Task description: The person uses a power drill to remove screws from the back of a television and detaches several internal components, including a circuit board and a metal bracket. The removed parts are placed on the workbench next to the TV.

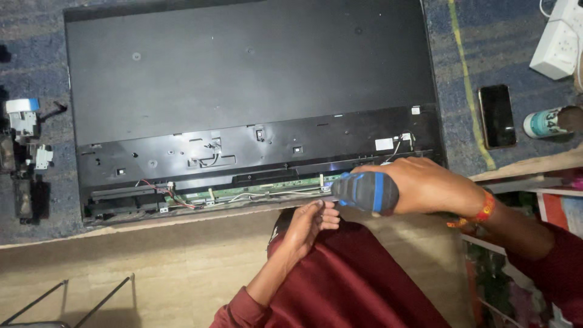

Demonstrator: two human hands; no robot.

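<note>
Head view: right hand (pixel 425 185) clenched round screwdriver (pixel 366 192), wrist bent, tip w/ near edge of TV panel (pixel 255 103) on the mat. Left hand (pixel 310 222) below the edge, fingers curled, pinching smth small, can't tell what.

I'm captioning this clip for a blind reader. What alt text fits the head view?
A person's right hand grips a black and blue screwdriver at the lower edge of an opened flat television panel lying face down, while the left hand pinches just below it. A phone lies to the right.
</note>
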